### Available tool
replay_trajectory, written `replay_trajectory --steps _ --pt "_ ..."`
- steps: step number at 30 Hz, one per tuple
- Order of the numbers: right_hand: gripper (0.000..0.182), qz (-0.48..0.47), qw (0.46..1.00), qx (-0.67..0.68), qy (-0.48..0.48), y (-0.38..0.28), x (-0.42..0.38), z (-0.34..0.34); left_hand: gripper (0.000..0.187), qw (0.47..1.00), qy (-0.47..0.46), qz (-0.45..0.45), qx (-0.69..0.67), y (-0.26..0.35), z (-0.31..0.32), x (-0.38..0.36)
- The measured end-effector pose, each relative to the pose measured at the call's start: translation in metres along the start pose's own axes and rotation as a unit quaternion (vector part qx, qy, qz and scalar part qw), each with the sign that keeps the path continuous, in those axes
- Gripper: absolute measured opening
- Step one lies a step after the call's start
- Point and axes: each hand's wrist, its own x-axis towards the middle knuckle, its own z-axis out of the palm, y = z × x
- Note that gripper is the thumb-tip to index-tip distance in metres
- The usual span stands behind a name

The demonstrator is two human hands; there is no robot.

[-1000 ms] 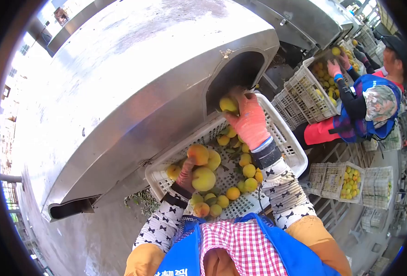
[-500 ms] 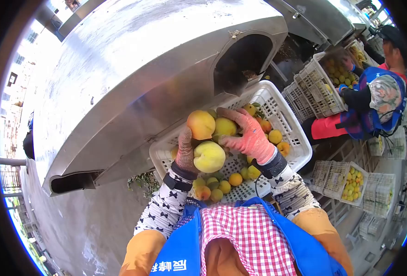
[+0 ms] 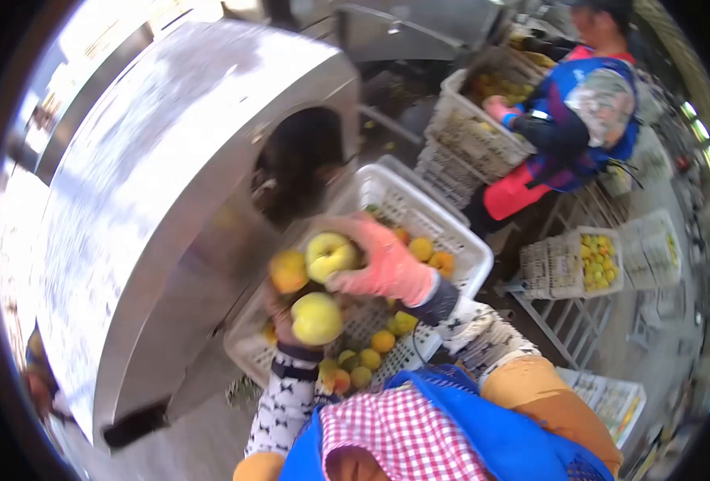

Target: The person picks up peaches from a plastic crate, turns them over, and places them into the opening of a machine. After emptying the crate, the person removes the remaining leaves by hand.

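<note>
My left hand (image 3: 278,309), in a dirt-stained glove, is closed around two peaches: an orange-yellow peach (image 3: 289,271) and a pale yellow-green peach (image 3: 316,318). Its fingers are mostly hidden behind the fruit. My right hand (image 3: 383,258), in a coral-pink glove, grips a greenish-yellow peach (image 3: 328,256) whose stem hollow faces up. Both hands are above a white plastic crate (image 3: 471,268). Inside it lie several smaller fruits, among them a yellow-orange fruit (image 3: 383,341) and an orange one (image 3: 442,264).
A large metal machine housing (image 3: 186,184) with a dark opening (image 3: 307,152) stands along the left. At the upper right, a co-worker in a blue vest (image 3: 567,96) reaches into a stacked fruit crate (image 3: 459,104). Another crate of yellow fruit (image 3: 599,264) sits at the right.
The camera view has swung to the right, so the machine and crate appear shifted left. My right hand has its fingers around the greenish peach, now tilted with its hollow showing.
</note>
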Motion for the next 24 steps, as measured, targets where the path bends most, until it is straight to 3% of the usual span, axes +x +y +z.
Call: replay_trajectory --steps 1,3,5,6,8,12,13,14,16,18,20,23,24 --pt "0.077 -0.026 0.995 -0.071 0.07 0.005 0.009 0.003 0.089 0.998 -0.056 -0.04 0.0 0.006 0.003 0.002" --pt "0.079 -0.03 0.964 -0.196 0.176 0.015 0.043 0.01 0.081 0.991 -0.108 -0.039 0.065 0.028 -0.032 0.003" --pt "0.088 0.019 0.914 -0.371 0.167 0.023 0.074 0.016 0.077 0.99 -0.062 -0.018 0.122 0.037 -0.035 -0.003" --pt "0.088 0.023 0.909 -0.375 0.178 0.03 0.083 0.025 0.077 0.992 -0.029 0.005 0.123 0.036 -0.039 -0.006" --pt "0.086 0.084 0.896 -0.43 0.071 0.044 0.092 0.039 0.077 0.991 -0.049 0.006 0.123 0.035 -0.055 -0.008" --pt "0.09 0.08 0.91 -0.403 0.049 0.045 0.078 0.025 0.079 0.993 -0.062 -0.023 0.094 0.027 -0.054 -0.018" --pt "0.087 0.006 0.918 -0.377 0.127 0.049 0.07 0.022 0.078 0.996 -0.031 -0.032 0.077 0.023 -0.051 -0.021" --pt "0.083 0.022 0.939 -0.317 0.134 0.055 0.065 0.021 0.076 0.995 -0.007 -0.03 0.092 0.023 -0.05 -0.024" --pt "0.081 -0.067 0.91 -0.366 0.185 0.07 0.069 0.026 0.071 0.984 0.069 0.056 0.156 0.022 -0.074 -0.023" --pt "0.084 0.024 0.941 -0.298 0.162 0.049 0.068 0.029 0.07 0.982 0.05 0.041 0.178 0.022 -0.05 -0.027" --pt "0.086 -0.016 0.932 -0.317 0.178 0.072 0.071 0.036 0.07 0.981 0.052 0.055 0.18 0.026 -0.047 -0.028" --pt "0.089 -0.034 0.856 -0.481 0.186 0.074 0.093 0.045 0.069 0.977 0.058 0.057 0.195 0.028 -0.044 -0.022" --pt "0.089 -0.031 0.859 -0.48 0.178 0.074 0.113 0.045 0.069 0.975 0.067 0.062 0.204 0.029 -0.043 -0.02"
